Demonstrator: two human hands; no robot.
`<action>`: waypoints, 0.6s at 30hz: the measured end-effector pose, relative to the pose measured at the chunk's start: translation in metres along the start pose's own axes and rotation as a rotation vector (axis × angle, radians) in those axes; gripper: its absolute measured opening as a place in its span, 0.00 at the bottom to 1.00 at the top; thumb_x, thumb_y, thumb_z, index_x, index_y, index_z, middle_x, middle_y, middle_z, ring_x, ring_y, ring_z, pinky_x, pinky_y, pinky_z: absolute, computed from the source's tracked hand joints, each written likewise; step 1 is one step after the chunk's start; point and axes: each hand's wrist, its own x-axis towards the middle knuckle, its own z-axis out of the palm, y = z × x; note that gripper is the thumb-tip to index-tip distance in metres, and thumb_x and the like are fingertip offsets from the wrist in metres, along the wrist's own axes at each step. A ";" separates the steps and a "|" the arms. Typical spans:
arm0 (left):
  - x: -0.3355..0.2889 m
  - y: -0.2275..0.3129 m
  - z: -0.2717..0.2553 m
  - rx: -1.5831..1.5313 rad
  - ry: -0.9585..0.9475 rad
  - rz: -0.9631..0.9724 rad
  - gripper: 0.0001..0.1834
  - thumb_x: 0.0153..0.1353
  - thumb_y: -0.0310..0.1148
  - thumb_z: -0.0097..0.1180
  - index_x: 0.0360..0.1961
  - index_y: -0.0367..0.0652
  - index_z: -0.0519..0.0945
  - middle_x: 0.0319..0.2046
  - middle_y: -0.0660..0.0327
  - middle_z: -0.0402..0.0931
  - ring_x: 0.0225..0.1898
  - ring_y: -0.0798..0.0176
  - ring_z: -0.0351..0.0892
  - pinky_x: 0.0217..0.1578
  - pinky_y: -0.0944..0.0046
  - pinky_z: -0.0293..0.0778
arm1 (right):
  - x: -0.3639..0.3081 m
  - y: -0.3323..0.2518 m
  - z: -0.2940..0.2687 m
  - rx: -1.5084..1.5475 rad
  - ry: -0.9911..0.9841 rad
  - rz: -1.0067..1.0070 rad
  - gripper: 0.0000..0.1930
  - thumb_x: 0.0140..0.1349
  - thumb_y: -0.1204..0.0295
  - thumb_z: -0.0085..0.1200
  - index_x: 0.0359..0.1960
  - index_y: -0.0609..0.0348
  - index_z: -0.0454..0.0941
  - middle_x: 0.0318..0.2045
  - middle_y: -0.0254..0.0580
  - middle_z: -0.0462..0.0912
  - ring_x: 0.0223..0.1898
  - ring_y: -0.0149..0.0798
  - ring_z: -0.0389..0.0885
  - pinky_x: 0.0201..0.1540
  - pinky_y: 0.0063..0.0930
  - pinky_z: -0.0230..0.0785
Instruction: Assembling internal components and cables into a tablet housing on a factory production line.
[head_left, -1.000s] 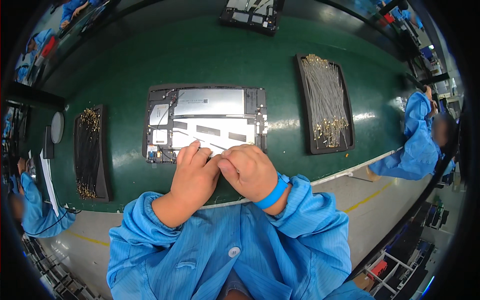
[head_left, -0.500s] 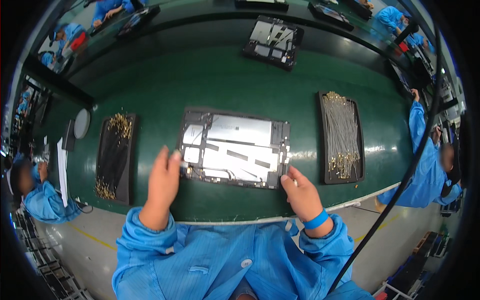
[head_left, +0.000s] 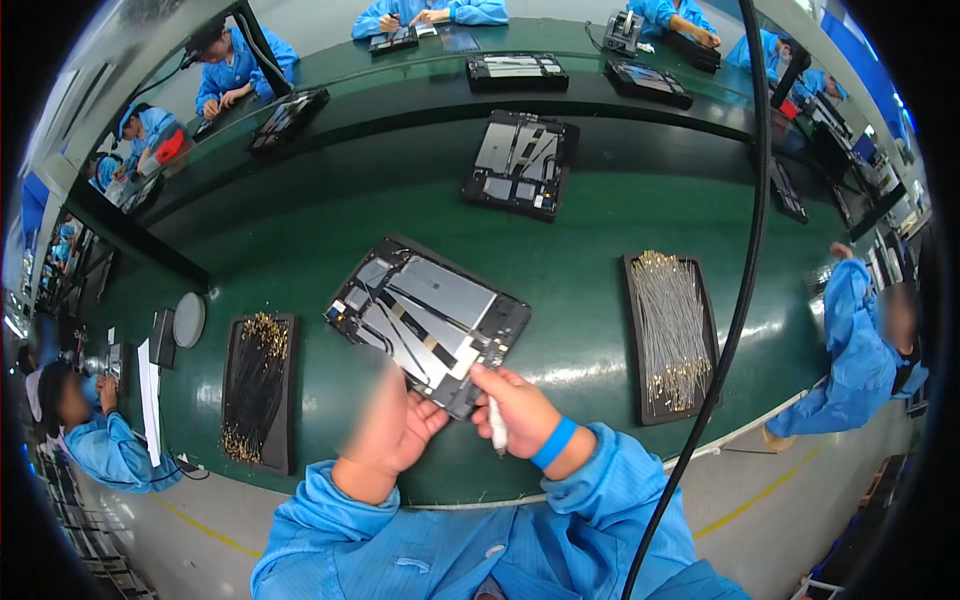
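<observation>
An opened tablet [head_left: 430, 320] lies turned at an angle in front of me, with silver battery panels, dark flat strips and thin cables inside its black shell. My left hand [head_left: 395, 430] is at its near edge, the curled fingers against the rim; a smear hides the rest of that hand. With my right hand [head_left: 520, 410] I grip a slim white pen-like tool [head_left: 497, 425], pointing down toward me. That hand's thumb and forefinger also press on the tablet's near right corner.
A black tray of black gold-tipped cables [head_left: 257, 385] stands left, a tray of grey cables [head_left: 672, 335] right. Another opened tablet [head_left: 520, 160] sits farther back, with several more on the shelf behind. A black cord [head_left: 745, 270] hangs across the right side. Co-workers sit around.
The tablet has turned clockwise. My left hand has moved from its left side to the near edge, and my right hand has shifted left with it. The view has tilted up.
</observation>
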 end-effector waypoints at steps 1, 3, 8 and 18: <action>0.003 -0.001 0.003 0.020 -0.066 -0.049 0.23 0.61 0.48 0.34 0.50 0.44 0.64 0.40 0.57 0.72 0.42 0.60 0.72 0.42 0.60 0.68 | 0.005 -0.004 0.007 -0.034 -0.023 -0.018 0.17 0.53 0.55 0.51 0.33 0.54 0.67 0.23 0.32 0.66 0.17 0.27 0.66 0.15 0.19 0.61; 0.015 0.007 -0.006 0.017 -0.123 -0.135 0.20 0.61 0.45 0.34 0.47 0.42 0.65 0.37 0.56 0.74 0.34 0.61 0.75 0.35 0.65 0.73 | 0.017 -0.011 0.013 -0.140 -0.056 -0.034 0.20 0.55 0.52 0.46 0.36 0.56 0.66 0.27 0.35 0.68 0.20 0.27 0.66 0.16 0.19 0.61; 0.044 0.057 0.015 -0.084 0.073 0.093 0.14 0.59 0.38 0.39 0.39 0.39 0.66 0.30 0.55 0.73 0.20 0.60 0.74 0.18 0.68 0.76 | 0.026 -0.046 0.019 -0.330 -0.088 0.012 0.31 0.57 0.48 0.39 0.54 0.59 0.58 0.42 0.41 0.70 0.24 0.28 0.66 0.19 0.20 0.62; 0.062 -0.022 0.022 1.006 -0.024 0.507 0.19 0.55 0.35 0.52 0.45 0.35 0.68 0.38 0.57 0.71 0.34 0.66 0.72 0.38 0.67 0.69 | 0.078 -0.096 -0.008 -0.010 0.276 -0.194 0.31 0.57 0.53 0.41 0.59 0.51 0.49 0.47 0.44 0.66 0.21 0.34 0.70 0.18 0.25 0.62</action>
